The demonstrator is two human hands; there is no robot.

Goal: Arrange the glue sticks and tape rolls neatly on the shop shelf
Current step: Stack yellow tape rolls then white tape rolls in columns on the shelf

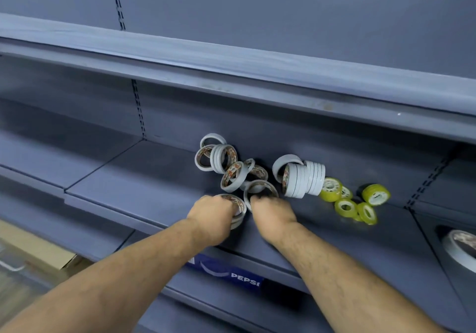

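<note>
Hands on white tape at the shelf front

Near the front edge of the shelf (134,178) the left hand (213,214) grips a short stack of white rolls (238,210), fingers curled over the top of it. Just beside it, so the two hands are close together, the right hand (273,212) holds the near rim of a single white roll (260,187) with curled fingers; that roll lies tilted on the shelf. Behind the hands a loose heap of white rolls (221,160) leans this way and that, some on edge, some nearly flat, touching one another. To the right of the heap a row of white rolls (305,179) stands on edge, packed side by side. Further right, next to that row, small yellow rolls (347,203) lie scattered, one a little apart from the rest. At the far right a big roll (461,247) sits on the next shelf section, partly cut off by the frame. A blue Pepsi label (231,274) is fixed to the shelf front below the arms, and a cardboard box (33,245) shows at lower left
</note>
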